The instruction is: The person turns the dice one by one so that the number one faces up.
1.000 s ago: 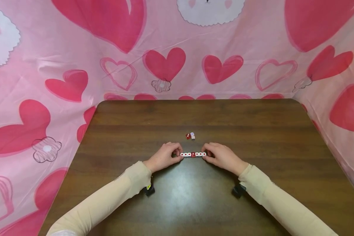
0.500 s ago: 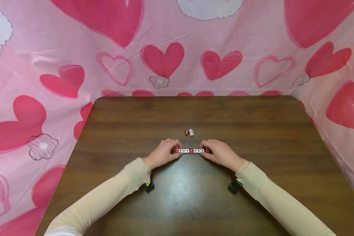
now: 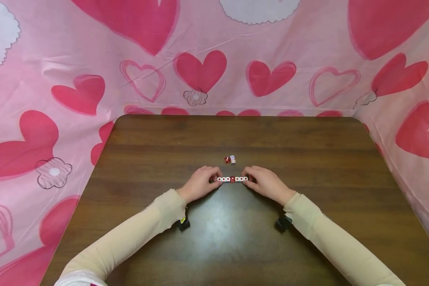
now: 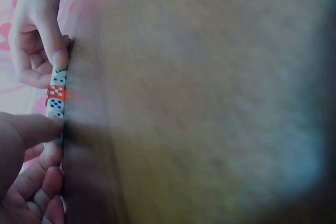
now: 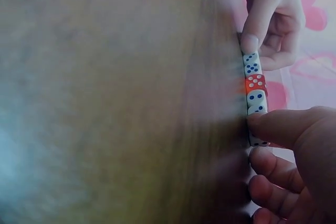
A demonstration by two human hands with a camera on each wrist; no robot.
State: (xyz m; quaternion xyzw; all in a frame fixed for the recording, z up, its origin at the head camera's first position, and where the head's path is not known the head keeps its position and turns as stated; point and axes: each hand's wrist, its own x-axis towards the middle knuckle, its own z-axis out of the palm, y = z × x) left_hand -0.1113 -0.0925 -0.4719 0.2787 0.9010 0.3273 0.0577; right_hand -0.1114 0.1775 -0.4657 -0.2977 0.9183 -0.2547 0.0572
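Observation:
A straight row of small white dice (image 3: 223, 179) runs left to right across the table, with one red die (image 3: 232, 179) in its middle. Red single dots face up in the head view. My left hand (image 3: 201, 182) pinches the row's left end between thumb and index finger. At the right end, my right hand (image 3: 268, 183) grips in the same way, its thumb (image 5: 283, 128) on the near side of the dice. Fingers cover part of the end dice. Just beyond the row lie a loose red die (image 3: 227, 160) and loose white dice (image 3: 232, 160).
The brown wooden table (image 3: 307, 151) extends around both hands. A pink cloth (image 3: 236, 39) printed with hearts hangs behind it and along both sides. A black wrist camera (image 3: 183, 223) sits under the left sleeve, another black camera (image 3: 283, 223) under the right.
Both hands and the dice row have moved slightly away from the body, a little closer to the loose dice. The grip at each end looks the same. The head view has shifted a little.

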